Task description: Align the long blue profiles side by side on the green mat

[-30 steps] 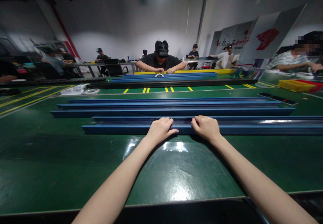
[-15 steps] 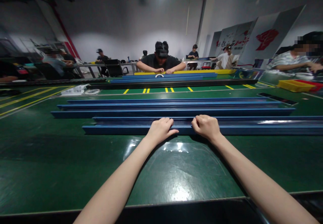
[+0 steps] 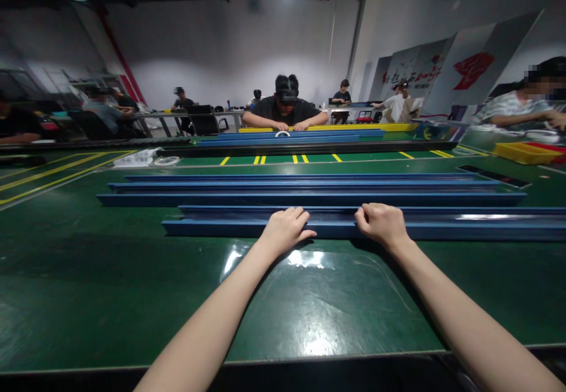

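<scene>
White packet (image 3: 135,158): it is lying on the green table (image 3: 101,286), well beyond the left hand (image 3: 286,230) and far to its left.
Rear blue channels (image 3: 177,200): they are lying just beyond the left hand and the right hand (image 3: 384,225), reaching past them on both sides.
Near blue channel (image 3: 216,228): it is lying directly under both hands; its left end is showing, and its right part is running out of view.
Left hand: it is resting upon this channel, fingers bending over, thumb pointing rightward; whether it is gripping, I cannot tell.
Co-worker (image 3: 285,109): this person is leaning over a yellow bar (image 3: 375,127), far beyond the gap between the hands.
Right hand: it is gripping the near blue channel with curled fingers; the fingertips are hiding from view.
Dark flat object (image 3: 493,176): it is lying beyond the right hand, rightward.
Yellow tray (image 3: 515,154): it is standing farther out that way, beside a red tray (image 3: 550,155).
</scene>
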Demonstrator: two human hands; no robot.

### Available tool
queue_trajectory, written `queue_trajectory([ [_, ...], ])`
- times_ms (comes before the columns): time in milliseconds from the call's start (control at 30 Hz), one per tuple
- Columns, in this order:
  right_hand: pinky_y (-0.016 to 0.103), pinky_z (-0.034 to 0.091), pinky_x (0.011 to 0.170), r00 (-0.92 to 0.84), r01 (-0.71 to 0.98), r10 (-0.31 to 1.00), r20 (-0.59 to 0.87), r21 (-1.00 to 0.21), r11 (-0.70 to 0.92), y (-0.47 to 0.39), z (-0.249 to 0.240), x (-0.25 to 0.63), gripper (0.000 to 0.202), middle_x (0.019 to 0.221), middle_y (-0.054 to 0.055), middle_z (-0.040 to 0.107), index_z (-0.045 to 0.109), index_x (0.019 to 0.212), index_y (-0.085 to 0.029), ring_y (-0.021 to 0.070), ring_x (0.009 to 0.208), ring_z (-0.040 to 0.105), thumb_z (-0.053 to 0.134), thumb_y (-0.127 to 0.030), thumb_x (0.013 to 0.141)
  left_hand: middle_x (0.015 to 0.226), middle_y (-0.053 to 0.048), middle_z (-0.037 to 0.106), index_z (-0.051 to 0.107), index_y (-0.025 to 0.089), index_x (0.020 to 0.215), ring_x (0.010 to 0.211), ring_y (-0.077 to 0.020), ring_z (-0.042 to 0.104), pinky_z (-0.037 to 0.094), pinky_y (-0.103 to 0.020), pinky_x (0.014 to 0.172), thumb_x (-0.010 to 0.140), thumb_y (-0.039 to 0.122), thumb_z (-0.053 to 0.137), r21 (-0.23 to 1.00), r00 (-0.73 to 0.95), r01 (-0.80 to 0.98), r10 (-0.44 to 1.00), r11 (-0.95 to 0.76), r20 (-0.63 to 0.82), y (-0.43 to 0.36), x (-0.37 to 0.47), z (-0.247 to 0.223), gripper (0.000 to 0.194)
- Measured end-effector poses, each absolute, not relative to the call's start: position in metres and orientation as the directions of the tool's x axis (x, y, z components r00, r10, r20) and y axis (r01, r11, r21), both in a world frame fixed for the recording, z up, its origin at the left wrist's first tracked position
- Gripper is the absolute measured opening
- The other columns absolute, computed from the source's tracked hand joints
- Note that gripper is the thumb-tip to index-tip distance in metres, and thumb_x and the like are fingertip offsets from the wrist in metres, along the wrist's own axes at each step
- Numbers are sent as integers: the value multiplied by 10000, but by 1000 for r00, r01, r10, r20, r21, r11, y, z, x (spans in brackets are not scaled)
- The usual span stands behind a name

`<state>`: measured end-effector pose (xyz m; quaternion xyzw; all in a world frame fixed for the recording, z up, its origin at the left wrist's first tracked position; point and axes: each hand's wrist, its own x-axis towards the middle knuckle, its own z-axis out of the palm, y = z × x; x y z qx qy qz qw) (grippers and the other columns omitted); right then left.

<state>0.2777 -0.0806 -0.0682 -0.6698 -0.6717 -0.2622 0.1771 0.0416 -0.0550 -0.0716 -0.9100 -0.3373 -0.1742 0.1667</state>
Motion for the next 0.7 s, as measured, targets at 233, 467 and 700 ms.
queue_trajectory([
  [233, 228, 179, 454, 26, 989, 793, 609, 99, -109, -85, -69, 298, 356, 548, 63, 604, 567, 491, -152, 118, 473, 471, 353, -311, 728, 856, -35, 559, 499, 167, 879, 813, -164, 524, 383, -250, 633, 802, 496, 433, -195, 725, 659, 544, -727, 422, -54, 42, -72, 344],
  [467, 228, 164, 452, 6, 992, 738, 675, 86, -87, -85, -71, 295, 393, 534, 48, 590, 551, 470, -155, 103, 483, 459, 344, -313, 764, 845, -41, 554, 513, 165, 842, 818, -165, 517, 381, -250, 636, 813, 485, 420, -189, 729, 655, 547, -732, 411, -54, 42, -73, 334],
  [700, 234, 188, 473, -142, 987, 698, 701, 150, 50, -86, -75, 278, 399, 522, 36, 567, 541, 491, -158, 95, 500, 455, 328, -305, 795, 857, -47, 553, 517, 159, 830, 820, -165, 512, 386, -255, 648, 815, 481, 418, -178, 728, 652, 541, -737, 422, -54, 43, -74, 338],
])
